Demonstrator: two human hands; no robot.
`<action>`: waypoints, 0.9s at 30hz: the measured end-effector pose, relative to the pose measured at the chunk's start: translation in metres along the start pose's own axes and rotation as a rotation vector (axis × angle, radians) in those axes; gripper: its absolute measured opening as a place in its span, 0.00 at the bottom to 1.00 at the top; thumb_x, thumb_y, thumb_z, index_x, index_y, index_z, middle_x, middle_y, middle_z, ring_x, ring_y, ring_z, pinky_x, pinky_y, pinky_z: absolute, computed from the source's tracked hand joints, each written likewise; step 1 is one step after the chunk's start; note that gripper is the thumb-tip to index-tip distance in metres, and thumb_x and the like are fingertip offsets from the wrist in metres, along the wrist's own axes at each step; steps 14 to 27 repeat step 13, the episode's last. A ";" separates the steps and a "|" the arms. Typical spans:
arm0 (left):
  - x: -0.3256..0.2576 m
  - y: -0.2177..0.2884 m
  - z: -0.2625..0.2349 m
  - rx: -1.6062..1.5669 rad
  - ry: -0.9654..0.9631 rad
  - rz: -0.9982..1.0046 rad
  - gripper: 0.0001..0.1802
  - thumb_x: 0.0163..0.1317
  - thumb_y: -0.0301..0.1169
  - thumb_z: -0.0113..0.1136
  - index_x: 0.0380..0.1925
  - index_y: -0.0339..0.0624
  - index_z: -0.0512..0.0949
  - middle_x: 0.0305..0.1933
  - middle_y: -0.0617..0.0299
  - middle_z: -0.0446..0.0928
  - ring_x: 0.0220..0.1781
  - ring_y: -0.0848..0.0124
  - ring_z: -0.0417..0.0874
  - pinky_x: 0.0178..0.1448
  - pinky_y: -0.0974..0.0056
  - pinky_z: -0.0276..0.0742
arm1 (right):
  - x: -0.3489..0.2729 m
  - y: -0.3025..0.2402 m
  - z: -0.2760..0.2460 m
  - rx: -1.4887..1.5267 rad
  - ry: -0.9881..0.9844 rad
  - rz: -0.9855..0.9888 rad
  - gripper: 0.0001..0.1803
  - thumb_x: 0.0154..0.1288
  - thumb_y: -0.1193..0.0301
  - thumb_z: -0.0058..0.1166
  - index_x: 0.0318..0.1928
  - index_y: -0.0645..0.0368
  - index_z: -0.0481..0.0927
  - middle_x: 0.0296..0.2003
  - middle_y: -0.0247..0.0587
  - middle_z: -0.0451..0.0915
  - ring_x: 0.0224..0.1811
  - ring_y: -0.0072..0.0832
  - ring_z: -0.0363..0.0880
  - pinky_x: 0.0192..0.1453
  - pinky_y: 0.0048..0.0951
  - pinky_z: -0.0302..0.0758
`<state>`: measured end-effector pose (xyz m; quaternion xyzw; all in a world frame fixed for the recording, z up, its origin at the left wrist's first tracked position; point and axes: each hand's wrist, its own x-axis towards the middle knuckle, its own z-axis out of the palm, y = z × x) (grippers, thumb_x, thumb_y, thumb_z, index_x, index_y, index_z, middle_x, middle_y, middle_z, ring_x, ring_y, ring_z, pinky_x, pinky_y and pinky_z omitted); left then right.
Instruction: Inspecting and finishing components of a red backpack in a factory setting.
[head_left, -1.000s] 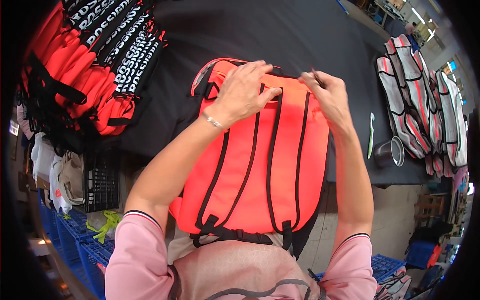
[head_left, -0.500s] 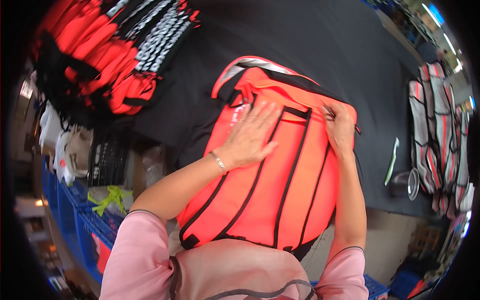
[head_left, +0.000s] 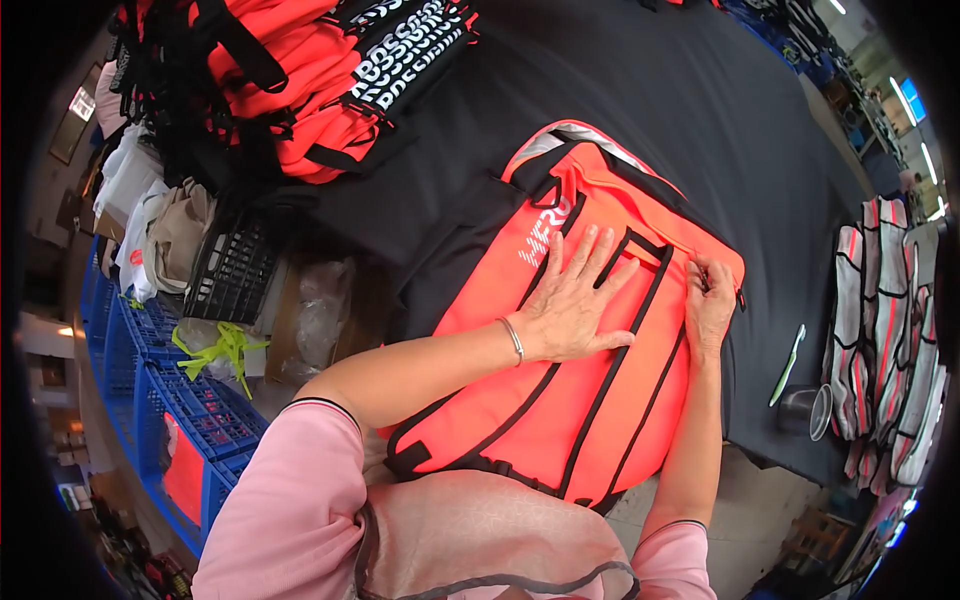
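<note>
A bright coral-red backpack (head_left: 490, 370) with black edging and black-trimmed straps lies across my front and over the dark table. Its top is unfastened, and the pale grey lining (head_left: 575, 133) shows at the far rim. My left hand (head_left: 575, 305) rests flat on the backpack's middle, fingers spread, holding nothing. At the upper right side of the backpack, close to the black-edged top seam, my right hand (head_left: 710, 305) has its fingers bent together in a pinch. Something small and dark shows between those fingers, too little of it to name.
Red-and-black bags (head_left: 300, 90) are piled at the far left. Grey bags with red stripes (head_left: 880, 330) stack at the right, near a dark cup (head_left: 800, 410) and a pale green-and-white stick-like tool (head_left: 788, 365). Blue crates (head_left: 205, 410) and a black basket (head_left: 235, 265) stand left.
The view has shifted, so the backpack sits further right in it. My left hand stays flat on the bag. My right hand has moved slightly lower along its upper right edge, still pinched.
</note>
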<state>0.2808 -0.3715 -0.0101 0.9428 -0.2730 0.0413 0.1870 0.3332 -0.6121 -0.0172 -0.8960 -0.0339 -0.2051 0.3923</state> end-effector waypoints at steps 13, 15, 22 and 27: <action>0.012 -0.120 -0.091 -0.076 0.274 -0.533 0.43 0.56 0.46 0.71 0.68 0.43 0.65 0.60 0.50 0.78 0.63 0.56 0.77 0.67 0.54 0.72 | -0.003 0.007 -0.008 -0.087 0.074 0.057 0.09 0.69 0.69 0.60 0.45 0.60 0.83 0.42 0.39 0.80 0.43 0.29 0.78 0.45 0.29 0.75; 0.012 -0.120 -0.091 -0.076 0.274 -0.533 0.43 0.56 0.46 0.71 0.68 0.43 0.65 0.60 0.50 0.78 0.63 0.56 0.77 0.67 0.54 0.72 | -0.003 0.007 -0.008 -0.087 0.074 0.057 0.09 0.69 0.69 0.60 0.45 0.60 0.83 0.42 0.39 0.80 0.43 0.29 0.78 0.45 0.29 0.75; 0.012 -0.120 -0.091 -0.076 0.274 -0.533 0.43 0.56 0.46 0.71 0.68 0.43 0.65 0.60 0.50 0.78 0.63 0.56 0.77 0.67 0.54 0.72 | -0.003 0.007 -0.008 -0.087 0.074 0.057 0.09 0.69 0.69 0.60 0.45 0.60 0.83 0.42 0.39 0.80 0.43 0.29 0.78 0.45 0.29 0.75; 0.012 -0.120 -0.091 -0.076 0.274 -0.533 0.43 0.56 0.46 0.71 0.68 0.43 0.65 0.60 0.50 0.78 0.63 0.56 0.77 0.67 0.54 0.72 | -0.003 0.007 -0.008 -0.087 0.074 0.057 0.09 0.69 0.69 0.60 0.45 0.60 0.83 0.42 0.39 0.80 0.43 0.29 0.78 0.45 0.29 0.75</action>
